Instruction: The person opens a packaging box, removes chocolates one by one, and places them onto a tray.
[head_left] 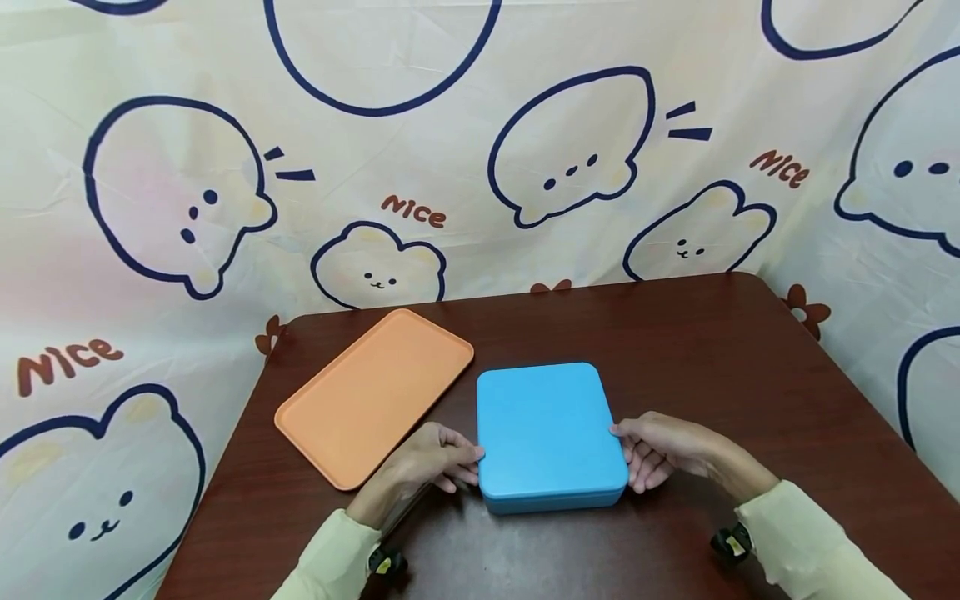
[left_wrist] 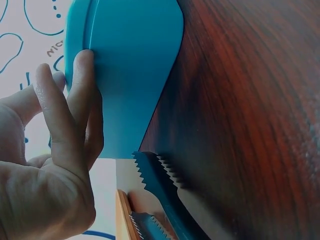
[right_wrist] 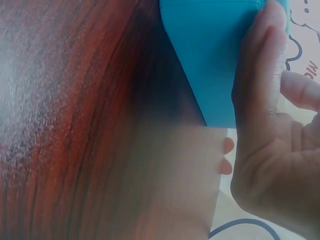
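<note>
A blue lidded box [head_left: 547, 437] sits on the dark wooden table, its lid [head_left: 543, 417] on top. At its left edge, my left hand [head_left: 431, 458] pinches the lid's rim between thumb and forefinger, the other fingers close by the side wall. My right hand [head_left: 663, 450] does the same at the right edge, its thumb on the rim. The right wrist view has my right fingers [right_wrist: 265, 65] up against the lid seam. Beneath my left hand lies a dark teal tool with toothed ends [left_wrist: 172, 200], like tongs, mostly hidden in the head view.
An orange rectangular tray [head_left: 375, 396] lies slantwise at the left of the table [head_left: 675, 350], near my left hand. A cloth with bear drawings [head_left: 465, 150] hangs behind and at both sides of the table. Both wrists carry small black devices.
</note>
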